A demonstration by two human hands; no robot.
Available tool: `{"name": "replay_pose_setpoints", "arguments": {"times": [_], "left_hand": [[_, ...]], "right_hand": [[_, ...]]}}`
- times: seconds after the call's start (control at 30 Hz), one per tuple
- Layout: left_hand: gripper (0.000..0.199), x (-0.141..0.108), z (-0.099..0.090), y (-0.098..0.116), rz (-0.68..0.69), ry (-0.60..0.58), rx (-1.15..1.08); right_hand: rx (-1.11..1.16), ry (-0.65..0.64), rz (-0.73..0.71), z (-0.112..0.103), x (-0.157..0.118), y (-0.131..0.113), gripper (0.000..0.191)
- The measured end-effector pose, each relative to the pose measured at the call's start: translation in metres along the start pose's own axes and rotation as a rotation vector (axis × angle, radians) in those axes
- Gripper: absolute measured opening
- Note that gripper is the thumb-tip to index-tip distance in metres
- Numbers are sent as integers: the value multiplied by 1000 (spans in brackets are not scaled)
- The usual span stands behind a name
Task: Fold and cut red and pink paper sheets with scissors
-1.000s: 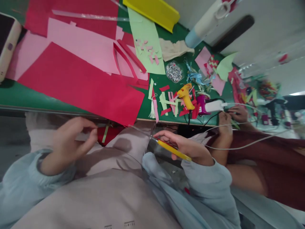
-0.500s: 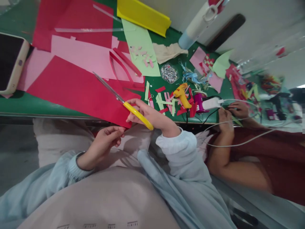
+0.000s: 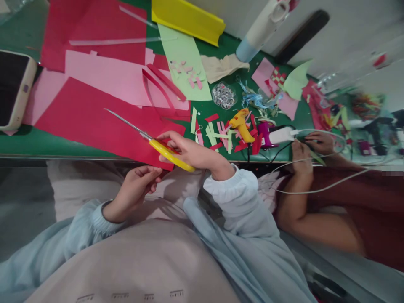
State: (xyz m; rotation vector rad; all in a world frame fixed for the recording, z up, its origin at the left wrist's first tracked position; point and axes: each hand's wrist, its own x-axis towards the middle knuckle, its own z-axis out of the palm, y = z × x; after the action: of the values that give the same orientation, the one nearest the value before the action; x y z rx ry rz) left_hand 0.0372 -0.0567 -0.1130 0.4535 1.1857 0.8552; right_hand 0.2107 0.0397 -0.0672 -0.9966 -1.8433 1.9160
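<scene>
My right hand point(image 3: 192, 152) is closed round the yellow handles of a pair of scissors point(image 3: 167, 155), whose long metal blades point up and left over a large red paper sheet point(image 3: 104, 122). The blades look close together. Lower and to the left, my left hand point(image 3: 139, 187) pinches a bit of dark red paper point(image 3: 165, 172) at the near corner of the sheet, by the table edge. Whether that bit is joined to the sheet is hard to see.
Paper strips point(image 3: 221, 134) lie round a yellow glue gun point(image 3: 242, 125). Behind them stands a clear dish of small beads point(image 3: 224, 95). A phone point(image 3: 15, 90) lies at the left. On the right, a co-worker's hands point(image 3: 303, 155) are near a white cable point(image 3: 328, 191).
My right hand has moved left with the scissors, and the blades now reach farther over the red sheet. My left hand has hardly moved.
</scene>
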Motion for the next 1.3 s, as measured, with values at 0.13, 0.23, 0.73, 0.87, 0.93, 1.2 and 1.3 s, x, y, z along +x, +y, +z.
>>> {"name": "replay_pose_setpoints", "arguments": {"times": [0.13, 0.23, 0.73, 0.87, 0.93, 1.2, 1.3], "left_hand": [[36, 0, -5, 1, -10, 32, 23], [35, 0, -14, -2, -18, 47, 59], [25, -2, -51, -7, 121, -6, 525], [26, -14, -57, 6, 256, -15, 596], [19, -23, -61, 20, 364, -118, 694], [32, -26, -91, 65, 1191, 53, 1518], [40, -15, -96, 69, 1289, 79, 1633]], "right_hand": [[-26, 6, -34, 2, 0, 2, 44], [-43, 18, -49, 3, -1, 3, 44], [6, 35, -41, 5, -8, 7, 54], [30, 33, -10, 8, -15, -4, 56], [-51, 59, 6, 10, -19, -12, 57], [-748, 335, 28, 27, -24, -37, 67], [-943, 392, -48, 34, -22, -36, 71]]}}
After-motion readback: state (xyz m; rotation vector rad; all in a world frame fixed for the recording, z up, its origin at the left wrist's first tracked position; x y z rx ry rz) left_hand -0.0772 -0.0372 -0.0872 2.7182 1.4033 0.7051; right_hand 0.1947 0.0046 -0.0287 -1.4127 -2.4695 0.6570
